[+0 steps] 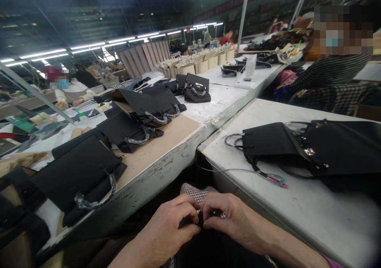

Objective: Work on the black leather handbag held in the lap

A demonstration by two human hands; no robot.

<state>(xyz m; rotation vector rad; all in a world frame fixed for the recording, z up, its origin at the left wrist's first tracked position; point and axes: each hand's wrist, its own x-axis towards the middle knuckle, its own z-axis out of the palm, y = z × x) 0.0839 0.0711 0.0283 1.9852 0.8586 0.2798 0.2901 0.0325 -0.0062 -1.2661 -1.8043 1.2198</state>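
"what's the biggest thing near you?"

"the long table [175, 131] to my left, running far up the room. the white table [300, 224] on my right nearly meets it, with a gap between them."

"and on them?"

"black bags on both. the nearest left-hand bag [80, 167] lies tipped, its handle wrapped in clear film. the right-hand bag [266, 143] overlaps a second one beyond it."

"where's your own work?"

"low in front of me, at the gap: a black piece [220, 246], its upper edge up between my hands. my arms hide much of it, so i can't tell its full shape."

"how are you gripping it?"

"left hand [174, 222] and right hand [233, 216] sit side by side, thumbs and fingertips closed on that narrow edge. a bit of checked cloth [190, 190] shows just behind my fingers."

"anything smaller?"

"a pink-handled tool [276, 180] on the white table, near the bag there."
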